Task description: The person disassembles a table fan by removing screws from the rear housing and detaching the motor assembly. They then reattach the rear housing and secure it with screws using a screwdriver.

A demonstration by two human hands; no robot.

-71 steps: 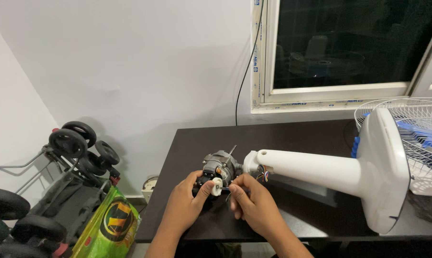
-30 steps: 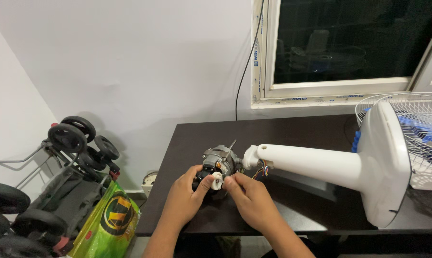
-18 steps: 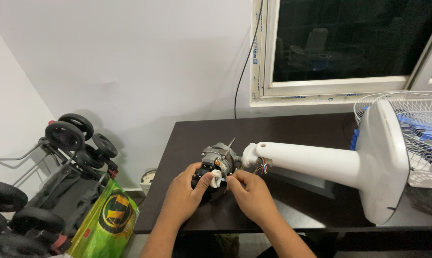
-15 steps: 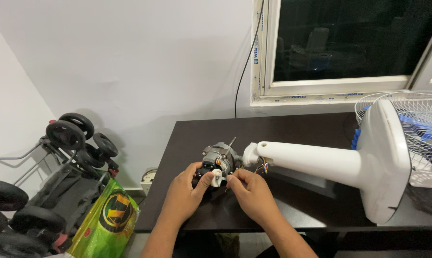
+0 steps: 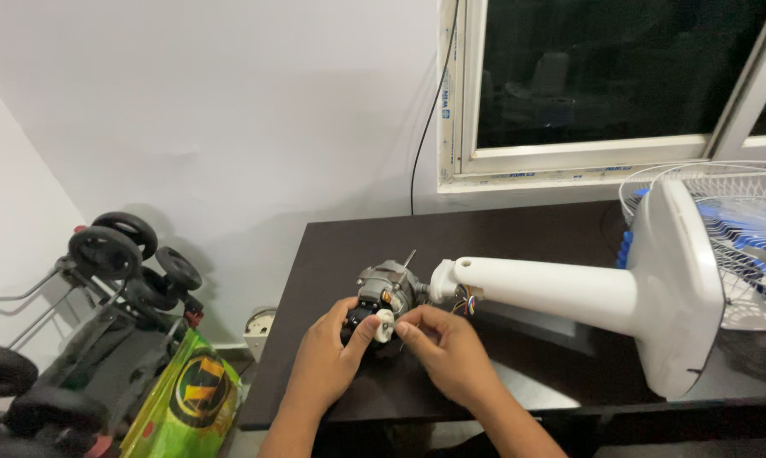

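I'm gripping fan motor [image 5: 385, 298] w/ left hand [image 5: 330, 360], right hand [image 5: 447, 356] pinching its white knob [image 5: 384, 326], nr table [image 5: 518, 233] front-left edge.

A dark worktop [image 5: 518, 237] is set against the white wall, below the window; a fan motor [image 5: 384, 297] is laid near its front edge; a white fan stand [image 5: 569, 293] is laid on its side beside the motor; a wire fan guard [image 5: 739, 229] is rested at the right end.

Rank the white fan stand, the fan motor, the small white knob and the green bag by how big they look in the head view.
1. white fan stand
2. green bag, partly cut off by the frame
3. fan motor
4. small white knob, between the fingertips of both hands
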